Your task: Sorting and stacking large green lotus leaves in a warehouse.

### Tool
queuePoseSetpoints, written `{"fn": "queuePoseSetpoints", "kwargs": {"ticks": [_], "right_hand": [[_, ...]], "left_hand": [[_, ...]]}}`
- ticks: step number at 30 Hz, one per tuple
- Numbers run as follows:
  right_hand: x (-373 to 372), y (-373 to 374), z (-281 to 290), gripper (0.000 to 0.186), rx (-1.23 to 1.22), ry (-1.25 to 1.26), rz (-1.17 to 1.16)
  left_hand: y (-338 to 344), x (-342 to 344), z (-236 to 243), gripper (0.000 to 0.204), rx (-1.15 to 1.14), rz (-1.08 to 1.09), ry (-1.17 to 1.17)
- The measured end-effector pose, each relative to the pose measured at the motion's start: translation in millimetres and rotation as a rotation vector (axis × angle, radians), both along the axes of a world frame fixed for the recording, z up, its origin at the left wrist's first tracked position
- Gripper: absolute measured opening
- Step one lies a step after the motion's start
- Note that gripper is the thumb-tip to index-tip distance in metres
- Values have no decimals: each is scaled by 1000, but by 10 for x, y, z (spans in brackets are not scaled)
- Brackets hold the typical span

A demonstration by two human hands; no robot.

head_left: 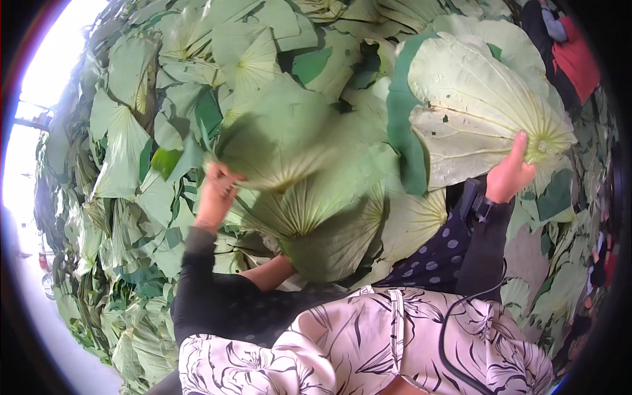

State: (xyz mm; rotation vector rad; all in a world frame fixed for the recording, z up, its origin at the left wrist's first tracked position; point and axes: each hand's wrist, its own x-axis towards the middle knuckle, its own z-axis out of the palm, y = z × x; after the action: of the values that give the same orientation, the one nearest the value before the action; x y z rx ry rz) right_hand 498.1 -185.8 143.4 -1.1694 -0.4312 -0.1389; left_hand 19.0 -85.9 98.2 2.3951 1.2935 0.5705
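The person works in front of a very large heap of leaves (131, 99) that fills almost the whole view. The leaves are big, round and green, with fine ribs that run out from the centre like a fan.

The left hand (214, 194) is raised at the middle left. Its fingers are closed on the lower edge of a green leaf (283, 141), which is blurred. The leaf spreads up and to the right from the fingers, so most of it lies above the hand and covers part of the heap behind. How firmly the fingers pinch it I cannot tell, because of the blur.

The right hand (508, 176) is raised at the right side. It holds a pale leaf (474, 105), which shows its lighter underside. The thumb points up and lies flat on the leaf, just left of the point where all the ribs meet. The other fingers are behind the leaf and hidden, so the leaf stands between thumb and fingers. The leaf spreads up and to the left from the hand.

Between the two hands, lower down, more folded leaves (329, 224) lie one over another near the person's lap. The person wears black sleeves (197, 289) and a white cloth with a black flower pattern (368, 342). A black cable (447, 329) runs over this cloth. At the upper right corner another person in a red garment (578, 56) is partly in view.
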Motion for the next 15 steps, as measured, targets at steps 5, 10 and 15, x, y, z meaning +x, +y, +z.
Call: {"fn": "queuePoseSetpoints", "kwargs": {"ticks": [5,10,15], "right_hand": [[-419,238,166,15,-370,-730,282],[-1323,636,366,19,-301,-345,1205],[-1775,560,179,26,-346,-270,1530]], "left_hand": [[227,42,1363,32,256,-44,-12],[327,498,1783,20,238,-151,-137],[514,946,1073,27,308,-42,-125]]}}
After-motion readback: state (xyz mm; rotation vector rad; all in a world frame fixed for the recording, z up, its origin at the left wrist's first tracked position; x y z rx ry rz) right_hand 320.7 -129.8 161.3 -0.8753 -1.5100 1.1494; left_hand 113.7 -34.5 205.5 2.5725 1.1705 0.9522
